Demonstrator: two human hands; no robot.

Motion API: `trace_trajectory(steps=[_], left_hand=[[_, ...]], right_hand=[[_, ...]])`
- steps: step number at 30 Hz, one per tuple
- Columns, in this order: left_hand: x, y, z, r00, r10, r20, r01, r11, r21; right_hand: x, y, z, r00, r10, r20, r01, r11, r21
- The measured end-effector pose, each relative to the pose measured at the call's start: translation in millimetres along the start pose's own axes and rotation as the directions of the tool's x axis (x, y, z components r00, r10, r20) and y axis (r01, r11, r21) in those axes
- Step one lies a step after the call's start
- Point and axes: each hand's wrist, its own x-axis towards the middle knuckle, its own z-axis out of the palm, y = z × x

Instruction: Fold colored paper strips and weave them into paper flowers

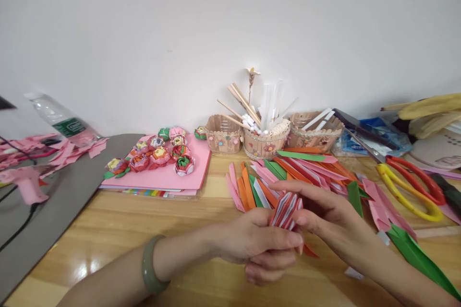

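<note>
A small bundle of folded red and white paper [286, 211] is held upright between my two hands. My left hand [264, 244], with a green bangle [153, 265] on its wrist, grips the bundle's lower part between thumb and curled fingers. My right hand [324, 216] is at the bundle's right side, its thumb against the edge and its forefinger reaching over the top. Beyond the hands lie many folded paper strips [306, 168] in pink, orange, green and red.
Several paper flowers [160, 155] rest on pink paper [194, 180] at the left. Decorated baskets [223, 141] stand by the wall. Scissors [418, 182] lie at the right. A pink glue gun [29, 184] and a tilted bottle [63, 117] are at the far left.
</note>
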Motion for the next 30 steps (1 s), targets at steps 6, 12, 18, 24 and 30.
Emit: trace_trajectory(steps=[6,12,18,24,30], left_hand=[[-2.9,4.2,1.2,0.98,-0.156,0.121,0.17,0.98,-0.108],[0.5,-0.7,-5.1,0.996,0.007,0.088,-0.001,0.998,-0.069],[0.6,7.3,-9.3,0.996,-0.009,-0.09,0.007,1.0,-0.016],[-0.4,10.8,0.2,0.986,0.039,-0.16,-0.026,0.996,0.082],[-2.5,10.9,5.0,0.997,0.054,-0.048,-0.053,0.998,0.023]], right_hand=[[0.4,-3.4,0.4,0.956,0.139,0.258,-0.21,0.939,0.274],[3.6,4.4,-1.8,0.964,0.197,0.181,-0.23,0.955,0.185],[6.4,10.7,-9.6,0.979,0.18,0.096,-0.189,0.977,0.095],[7.9,10.6,-9.4,0.976,0.182,0.117,-0.194,0.975,0.105],[5.1,8.7,-6.6,0.967,0.207,0.15,-0.238,0.941,0.24]])
